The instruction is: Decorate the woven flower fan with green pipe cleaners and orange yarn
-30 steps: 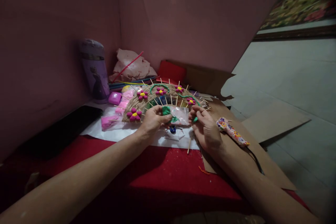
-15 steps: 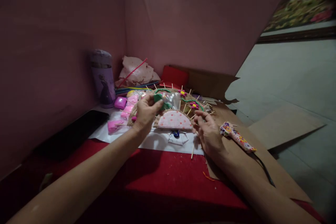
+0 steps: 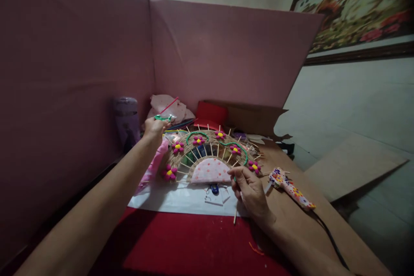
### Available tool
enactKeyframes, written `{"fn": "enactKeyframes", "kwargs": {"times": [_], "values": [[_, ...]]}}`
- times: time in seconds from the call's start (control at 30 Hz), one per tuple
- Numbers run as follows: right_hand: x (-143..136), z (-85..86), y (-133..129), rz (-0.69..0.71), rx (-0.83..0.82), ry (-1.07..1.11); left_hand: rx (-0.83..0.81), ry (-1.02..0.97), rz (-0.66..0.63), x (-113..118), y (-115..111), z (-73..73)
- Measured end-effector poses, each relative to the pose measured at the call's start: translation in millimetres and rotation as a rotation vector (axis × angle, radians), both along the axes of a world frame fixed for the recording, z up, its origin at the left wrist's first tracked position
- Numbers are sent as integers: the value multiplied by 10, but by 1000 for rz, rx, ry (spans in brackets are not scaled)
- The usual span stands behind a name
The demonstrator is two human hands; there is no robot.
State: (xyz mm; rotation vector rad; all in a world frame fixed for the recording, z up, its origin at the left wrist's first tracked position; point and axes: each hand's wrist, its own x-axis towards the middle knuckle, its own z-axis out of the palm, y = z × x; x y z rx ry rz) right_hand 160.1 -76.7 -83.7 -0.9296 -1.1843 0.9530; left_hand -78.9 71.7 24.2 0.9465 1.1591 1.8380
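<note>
My left hand (image 3: 154, 128) is stretched out to the back left, closed on a packet of green clay (image 3: 163, 118) in clear plastic. My right hand (image 3: 247, 187) has its fingers curled in a pinch at the right end of the fan-shaped piece, with a small bit of green clay just showing between them. Woven twine and thin sticks make up this half-round piece (image 3: 211, 138). Pink flowers (image 3: 198, 140) with yellow centres and green curling strands decorate it. A white half-circle with orange-pink dots (image 3: 211, 170) forms its lower middle.
A flower-patterned glue gun (image 3: 291, 185) with a black cable lies on cardboard (image 3: 278, 155) at right. Pink packets (image 3: 157, 161) lie under my left forearm. Behind stand a purple tumbler (image 3: 126, 120), folded cloth and a red packet (image 3: 210, 114). A blue clip (image 3: 214, 189) rests on white paper.
My left hand has moved with the green packet from over the fan-shaped piece to the back left, uncovering the flowers. My right hand has curled its fingers in more. The view has tilted up.
</note>
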Motion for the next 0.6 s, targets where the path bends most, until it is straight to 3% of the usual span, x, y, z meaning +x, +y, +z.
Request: {"fn": "enactKeyframes", "kwargs": {"times": [0.13,0.2,0.23,0.3,0.4,0.5,0.6], "values": [[-29,15,-4,2,65,-85,60,150,63,108,-81,8],[-24,-2,-13,-50,101,-143,188,398,138,314,-299,-85],[-16,-17,-24,-85,123,-177,215,461,46,450,-449,-161],[7,-47,-54,-162,201,-263,181,467,-353,741,-791,-349],[44,-73,-94,-217,350,-498,-55,285,-902,1065,-1235,-613],[55,-71,-82,-274,507,-813,-136,36,-1033,1145,-1399,-772],[40,-63,-36,-290,559,-1023,-99,1,-1086,1087,-1320,-858]]}}
